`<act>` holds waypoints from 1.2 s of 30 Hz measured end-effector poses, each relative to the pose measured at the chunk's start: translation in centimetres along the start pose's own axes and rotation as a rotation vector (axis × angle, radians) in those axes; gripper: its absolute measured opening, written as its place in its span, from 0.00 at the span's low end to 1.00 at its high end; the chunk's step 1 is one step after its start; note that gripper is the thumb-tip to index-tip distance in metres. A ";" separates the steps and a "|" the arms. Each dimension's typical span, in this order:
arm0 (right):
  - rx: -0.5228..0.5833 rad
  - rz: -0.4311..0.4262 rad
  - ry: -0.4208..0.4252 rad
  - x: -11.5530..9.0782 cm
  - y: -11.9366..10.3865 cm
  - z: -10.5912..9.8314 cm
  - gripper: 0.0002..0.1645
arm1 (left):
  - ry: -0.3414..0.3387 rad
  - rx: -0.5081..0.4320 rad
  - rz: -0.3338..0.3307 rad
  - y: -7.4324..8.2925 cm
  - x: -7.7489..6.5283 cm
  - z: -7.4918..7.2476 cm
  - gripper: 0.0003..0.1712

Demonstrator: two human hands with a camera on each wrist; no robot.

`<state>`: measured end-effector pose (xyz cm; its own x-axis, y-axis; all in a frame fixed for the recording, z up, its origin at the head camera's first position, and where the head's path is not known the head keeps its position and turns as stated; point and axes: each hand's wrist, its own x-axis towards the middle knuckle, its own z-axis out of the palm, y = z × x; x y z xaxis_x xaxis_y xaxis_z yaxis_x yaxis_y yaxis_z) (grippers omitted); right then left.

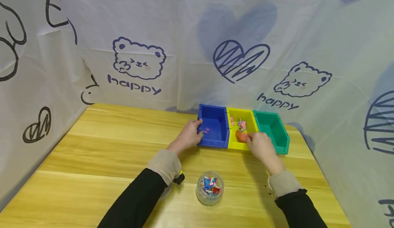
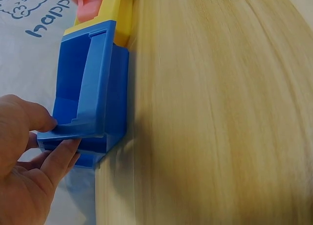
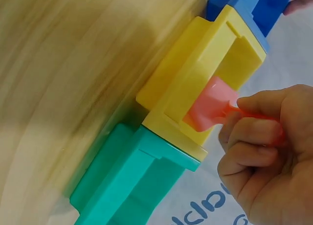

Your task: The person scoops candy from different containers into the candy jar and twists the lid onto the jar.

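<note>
On the left wall of the blue bin [image 1: 213, 143], my left hand [image 1: 189, 135] pinches the rim between thumb and fingers, as the left wrist view [image 2: 29, 151] also shows. A small purple clear piece [image 1: 207, 131] lies inside that bin. My right hand [image 1: 261, 146] grips the thin handle of a pinkish-orange scoop [image 3: 213, 103]. The scoop's head is down in the yellow bin [image 1: 238, 146], beside several striped swirl candies [image 1: 241, 124]. What the scoop carries is hidden from me.
A green bin [image 1: 272, 127] adjoins the yellow one on the right. Nearer, between the forearms, a glass jar [image 1: 207, 201] holds several colourful candies [image 1: 210, 185]. Another clear round object is partly covered by the left sleeve. A printed cloth [image 1: 191, 50] hangs behind the wooden table [image 1: 123, 146].
</note>
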<state>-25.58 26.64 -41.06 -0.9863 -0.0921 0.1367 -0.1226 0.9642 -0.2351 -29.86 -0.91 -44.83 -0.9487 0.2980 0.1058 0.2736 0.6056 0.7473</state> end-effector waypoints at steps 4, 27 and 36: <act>-0.031 0.034 -0.044 0.5 -0.3 0.3 0.15 | -0.013 0.010 -0.003 -0.1 -0.1 0.1 0.34; -0.076 0.063 -0.010 3.2 0.9 2.1 0.12 | -0.042 0.041 -0.008 0.0 -0.1 0.2 0.35; -0.061 -0.005 0.109 3.1 1.2 2.7 0.10 | -0.046 0.037 -0.012 0.1 -0.2 -0.1 0.35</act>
<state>-29.08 26.79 -43.50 -0.9676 -0.0722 0.2421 -0.1168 0.9776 -0.1753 -29.68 -1.00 -44.72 -0.9439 0.3235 0.0657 0.2684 0.6360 0.7236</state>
